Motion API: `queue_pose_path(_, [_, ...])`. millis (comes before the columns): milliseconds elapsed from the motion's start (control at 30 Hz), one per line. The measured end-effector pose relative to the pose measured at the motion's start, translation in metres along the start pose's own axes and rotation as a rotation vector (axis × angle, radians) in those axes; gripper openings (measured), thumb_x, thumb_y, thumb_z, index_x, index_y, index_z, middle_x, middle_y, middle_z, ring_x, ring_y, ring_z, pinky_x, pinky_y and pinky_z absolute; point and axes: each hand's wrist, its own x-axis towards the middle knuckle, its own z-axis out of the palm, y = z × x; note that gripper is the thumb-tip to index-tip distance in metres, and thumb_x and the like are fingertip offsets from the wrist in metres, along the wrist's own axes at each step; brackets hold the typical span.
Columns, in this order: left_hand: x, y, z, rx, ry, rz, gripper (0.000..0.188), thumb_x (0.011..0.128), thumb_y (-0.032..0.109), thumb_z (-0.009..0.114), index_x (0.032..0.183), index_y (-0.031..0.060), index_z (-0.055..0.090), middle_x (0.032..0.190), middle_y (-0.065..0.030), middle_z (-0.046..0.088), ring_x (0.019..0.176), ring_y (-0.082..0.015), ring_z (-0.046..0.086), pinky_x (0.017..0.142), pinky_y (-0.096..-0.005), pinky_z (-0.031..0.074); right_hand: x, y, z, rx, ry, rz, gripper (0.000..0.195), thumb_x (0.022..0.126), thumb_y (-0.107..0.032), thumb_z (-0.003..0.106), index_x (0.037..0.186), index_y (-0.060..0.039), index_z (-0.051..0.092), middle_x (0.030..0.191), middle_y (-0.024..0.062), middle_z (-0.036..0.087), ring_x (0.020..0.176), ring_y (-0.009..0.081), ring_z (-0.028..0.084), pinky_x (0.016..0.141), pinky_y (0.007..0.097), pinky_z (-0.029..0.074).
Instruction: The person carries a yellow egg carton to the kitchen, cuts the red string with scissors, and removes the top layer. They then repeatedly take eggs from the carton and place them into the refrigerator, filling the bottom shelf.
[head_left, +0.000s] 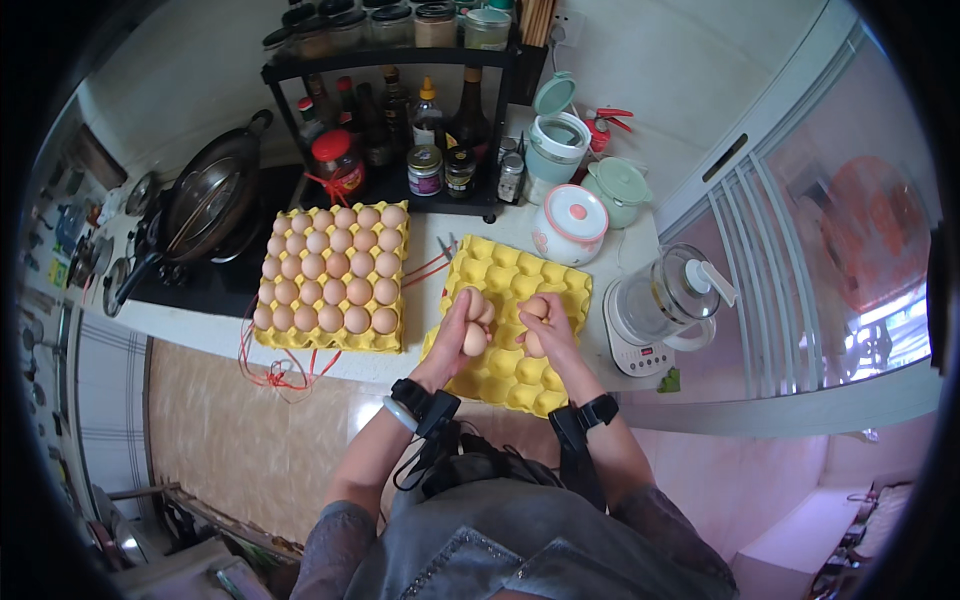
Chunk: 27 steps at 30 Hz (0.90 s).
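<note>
My left hand (448, 336) is closed around a cluster of eggs (474, 339), three of them visible. Eggs (535, 307) also show in my right hand (551, 330), two of them between thumb and fingers. Both hands are over a yellow molded egg tray (510, 369), whose visible cups hold no eggs. Part of that tray is hidden under my hands, and its near edge reaches past the counter's front. To the left, a full yellow egg tray (401, 341) carries rows of brown eggs (337, 265).
Red string (277, 377) hangs over the counter's front edge, left. Scissors (448, 250) lie between the trays. Behind stand a black spice rack (390, 57) with jars and bottles, and a lidded white pot (571, 225). A glass electric kettle (660, 292) is at right, a wok (210, 187) on the stove at left.
</note>
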Motion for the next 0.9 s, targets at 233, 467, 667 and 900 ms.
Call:
queue_pose_path(233, [0.028, 0.006, 0.011, 0.037, -0.09, -0.077, 0.038, 0.095, 0.05, 0.053, 0.111, 0.0153, 0.053, 0.088, -0.0021, 0.056, 0.071, -0.0129, 0.055, 0.057, -0.0279, 0.05, 0.025, 0.002, 0.007, -0.855, 0.181, -0.254, 0.039, 0.074, -0.008, 0.076, 0.109, -0.0084, 0.06, 0.103, 0.0141, 0.053, 0.09, 0.0281, 0.06, 0.075, 0.0372, 0.052])
queue_pose_path(467, [0.045, 0.018, 0.008, -0.114, -0.011, -0.236, 0.046, 0.091, 0.056, 0.057, 0.108, 0.0131, 0.055, 0.088, -0.0038, 0.061, 0.067, -0.0157, 0.058, 0.054, -0.0278, 0.05, 0.031, 0.002, 0.004, -0.846, 0.371, -0.113, 0.026, 0.081, -0.012, 0.068, 0.104, -0.0039, 0.063, 0.098, 0.0061, 0.057, 0.085, 0.0179, 0.059, 0.078, 0.0296, 0.049])
queue_pose_path(667, [0.045, 0.021, 0.011, -0.151, -0.032, -0.29, 0.047, 0.09, 0.057, 0.057, 0.108, 0.0134, 0.056, 0.091, -0.0043, 0.062, 0.069, -0.0163, 0.059, 0.054, -0.0281, 0.051, 0.063, 0.011, -0.027, -0.395, 0.245, -0.15, 0.028, 0.082, -0.002, 0.06, 0.11, -0.0028, 0.058, 0.091, 0.0076, 0.059, 0.086, 0.0158, 0.057, 0.075, 0.0272, 0.045])
queue_pose_path(900, [0.049, 0.018, -0.004, -0.216, -0.091, -0.35, 0.047, 0.09, 0.057, 0.057, 0.109, 0.0144, 0.057, 0.093, -0.0048, 0.062, 0.073, -0.0174, 0.061, 0.053, -0.0297, 0.052, 0.052, 0.002, 0.0, -1.201, 0.232, -0.571, 0.039, 0.077, -0.009, 0.066, 0.114, -0.0057, 0.055, 0.119, 0.0126, 0.052, 0.11, 0.0332, 0.045, 0.097, 0.0423, 0.035])
